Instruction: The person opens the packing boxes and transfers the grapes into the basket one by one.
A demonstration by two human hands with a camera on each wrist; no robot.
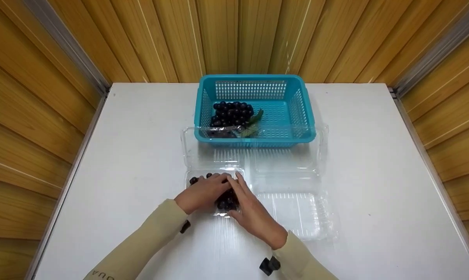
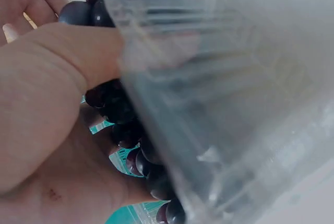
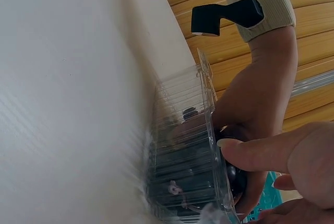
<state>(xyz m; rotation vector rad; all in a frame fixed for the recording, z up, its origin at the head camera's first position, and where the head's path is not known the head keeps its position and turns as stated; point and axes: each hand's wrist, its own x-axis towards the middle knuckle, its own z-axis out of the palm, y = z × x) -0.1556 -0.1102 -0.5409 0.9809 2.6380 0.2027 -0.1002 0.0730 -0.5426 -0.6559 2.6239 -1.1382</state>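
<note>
A bunch of dark purple grapes [image 1: 227, 201] lies in the left clear plastic clamshell box [image 3: 180, 166], whose lid stands open behind it. My left hand [image 1: 203, 193] reaches in from the left and holds the grapes. Its thumb [image 2: 99, 46] passes down between box wall and fruit, while the other fingers lie across the bunch. From the right, my right hand [image 1: 254, 214] rests against the same bunch with fingers extended; its thumb [image 3: 261, 153] lies at the box rim. Both hands partly hide the grapes.
A teal plastic basket [image 1: 255, 79] stands at the back, holding more dark grapes [image 1: 233, 112] and a green leaf [image 1: 257, 116]. The raised clear lids overlap its front in the head view. To the right is a second clear clamshell box [image 1: 288, 214]. Wood-patterned walls surround the white table [image 1: 374, 175].
</note>
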